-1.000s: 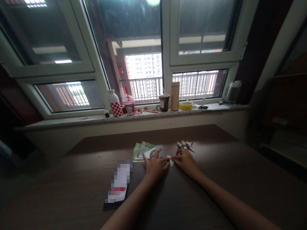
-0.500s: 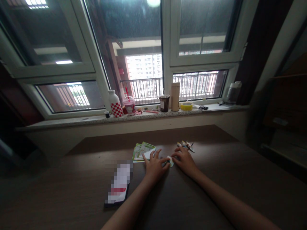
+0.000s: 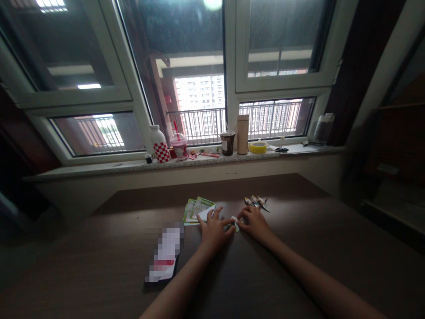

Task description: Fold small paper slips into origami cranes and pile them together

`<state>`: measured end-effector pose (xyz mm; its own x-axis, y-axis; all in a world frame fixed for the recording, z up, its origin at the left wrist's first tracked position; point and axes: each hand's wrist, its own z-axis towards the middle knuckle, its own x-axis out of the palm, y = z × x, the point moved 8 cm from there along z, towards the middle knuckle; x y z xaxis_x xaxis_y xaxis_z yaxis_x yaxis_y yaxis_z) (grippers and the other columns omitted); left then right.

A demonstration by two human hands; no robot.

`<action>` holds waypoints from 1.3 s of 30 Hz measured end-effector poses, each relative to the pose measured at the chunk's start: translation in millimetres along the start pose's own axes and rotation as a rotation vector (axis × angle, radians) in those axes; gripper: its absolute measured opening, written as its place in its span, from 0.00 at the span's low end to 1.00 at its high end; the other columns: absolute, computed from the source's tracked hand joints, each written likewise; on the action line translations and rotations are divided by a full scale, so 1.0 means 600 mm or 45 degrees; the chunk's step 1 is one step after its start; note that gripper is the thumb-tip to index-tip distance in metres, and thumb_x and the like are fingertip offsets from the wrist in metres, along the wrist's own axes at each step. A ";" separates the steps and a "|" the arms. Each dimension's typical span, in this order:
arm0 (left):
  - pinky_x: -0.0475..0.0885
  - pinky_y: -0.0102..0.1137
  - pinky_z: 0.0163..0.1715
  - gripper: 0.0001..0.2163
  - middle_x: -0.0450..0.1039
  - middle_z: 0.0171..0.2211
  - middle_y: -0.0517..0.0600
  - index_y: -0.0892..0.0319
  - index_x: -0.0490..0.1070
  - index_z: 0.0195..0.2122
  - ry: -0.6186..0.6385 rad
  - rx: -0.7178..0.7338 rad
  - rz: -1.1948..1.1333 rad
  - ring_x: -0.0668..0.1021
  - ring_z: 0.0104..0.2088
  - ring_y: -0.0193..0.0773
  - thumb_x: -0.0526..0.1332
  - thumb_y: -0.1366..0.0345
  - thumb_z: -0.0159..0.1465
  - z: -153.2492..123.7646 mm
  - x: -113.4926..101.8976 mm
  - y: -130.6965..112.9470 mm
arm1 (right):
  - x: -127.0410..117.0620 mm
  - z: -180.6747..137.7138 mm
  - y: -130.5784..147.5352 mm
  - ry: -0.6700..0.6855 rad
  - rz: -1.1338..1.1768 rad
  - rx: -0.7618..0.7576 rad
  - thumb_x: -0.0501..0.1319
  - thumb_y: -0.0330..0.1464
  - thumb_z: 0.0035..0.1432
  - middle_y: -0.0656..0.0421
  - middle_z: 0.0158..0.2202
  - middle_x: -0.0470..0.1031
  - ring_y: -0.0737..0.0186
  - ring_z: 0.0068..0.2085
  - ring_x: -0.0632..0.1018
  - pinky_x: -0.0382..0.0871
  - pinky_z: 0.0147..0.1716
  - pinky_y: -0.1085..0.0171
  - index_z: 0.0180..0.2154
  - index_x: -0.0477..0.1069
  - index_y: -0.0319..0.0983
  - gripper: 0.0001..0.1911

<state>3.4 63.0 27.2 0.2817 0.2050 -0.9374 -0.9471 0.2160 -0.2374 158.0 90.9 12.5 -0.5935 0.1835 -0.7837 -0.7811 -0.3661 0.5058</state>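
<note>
A small folded piece of paper point(image 3: 234, 223), white with green, lies on the dark wooden table point(image 3: 299, 248) between my hands. My left hand point(image 3: 214, 230) presses on it from the left with thumb and forefinger, the other fingers spread. From the right, my right hand point(image 3: 255, 223) pinches it with curled fingers. Several small folded paper figures point(image 3: 256, 201) lie just beyond my right hand. A stack of green and white paper sheets point(image 3: 197, 209) rests beside my left hand.
A dark phone point(image 3: 165, 257) lies on the table to the left of my forearm. On the stone windowsill point(image 3: 116, 167) stand a checked bottle point(image 3: 159, 144), a pink cup point(image 3: 179, 146), a dark cup point(image 3: 227, 141), a tall flask point(image 3: 242, 134) and a yellow tape roll point(image 3: 258, 146).
My right hand has drawn slightly closer to the paper and its fingers have curled in more. The left hand has stayed in place.
</note>
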 end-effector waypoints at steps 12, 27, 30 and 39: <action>0.31 0.71 0.58 0.13 0.59 0.65 0.44 0.29 0.74 0.47 -0.022 0.025 -0.028 0.58 0.65 0.56 0.62 0.48 0.61 0.001 0.009 0.006 | -0.003 -0.011 0.001 0.088 0.094 -0.053 0.70 0.40 0.47 0.54 0.50 0.69 0.53 0.55 0.68 0.60 0.57 0.55 0.41 0.75 0.43 0.18; 0.33 0.72 0.58 0.13 0.59 0.65 0.43 0.32 0.74 0.48 0.008 0.070 -0.082 0.59 0.64 0.54 0.62 0.50 0.62 0.000 0.012 0.006 | -0.005 -0.016 0.005 0.019 0.110 -0.172 0.64 0.38 0.57 0.53 0.46 0.72 0.53 0.51 0.71 0.64 0.54 0.53 0.41 0.77 0.42 0.10; 0.34 0.72 0.58 0.13 0.59 0.65 0.44 0.32 0.74 0.48 0.004 0.083 -0.096 0.60 0.64 0.53 0.62 0.50 0.62 0.000 0.012 0.005 | -0.002 -0.016 0.004 -0.005 0.102 -0.216 0.63 0.37 0.59 0.54 0.43 0.73 0.54 0.49 0.72 0.65 0.52 0.54 0.39 0.79 0.43 0.08; 0.34 0.69 0.60 0.16 0.61 0.63 0.50 0.38 0.74 0.50 -0.039 0.035 -0.138 0.61 0.63 0.53 0.63 0.50 0.60 -0.002 0.007 0.011 | -0.008 -0.018 0.009 -0.049 0.053 -0.211 0.64 0.38 0.58 0.54 0.43 0.72 0.53 0.48 0.72 0.66 0.51 0.53 0.39 0.79 0.44 0.08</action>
<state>-1.7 64.2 21.6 0.3871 0.2083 -0.8982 -0.9065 0.2643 -0.3293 158.9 78.2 14.9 -0.6339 0.1988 -0.7474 -0.7151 -0.5187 0.4686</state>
